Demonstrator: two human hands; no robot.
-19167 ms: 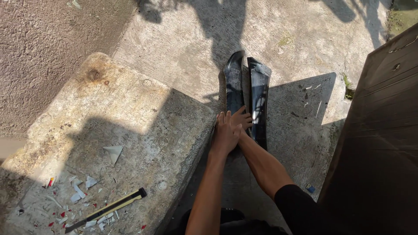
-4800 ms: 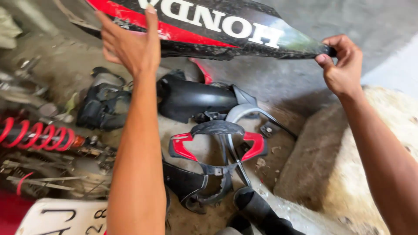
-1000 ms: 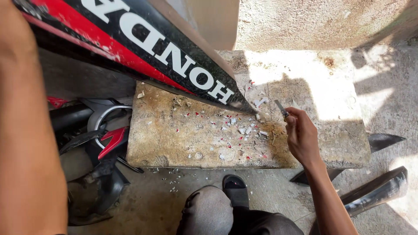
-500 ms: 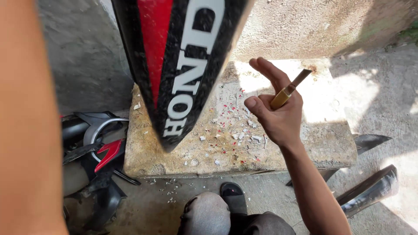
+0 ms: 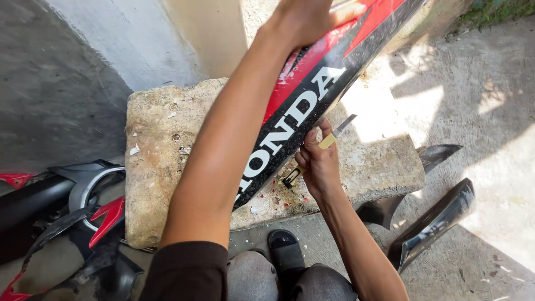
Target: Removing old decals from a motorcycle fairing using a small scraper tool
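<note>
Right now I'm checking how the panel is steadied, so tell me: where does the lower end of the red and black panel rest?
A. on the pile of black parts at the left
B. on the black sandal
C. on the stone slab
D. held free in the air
C: the panel slants down from the left hand to the stone slab, beside the right hand with its knife.

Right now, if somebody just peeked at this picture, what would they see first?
First, the long red and black motorcycle panel slanting across the middle, with the left hand gripping its top end. Under it lies a rough stone slab, where the right hand holds a small knife against the panel's edge. More black and red parts are piled at the left.
</note>
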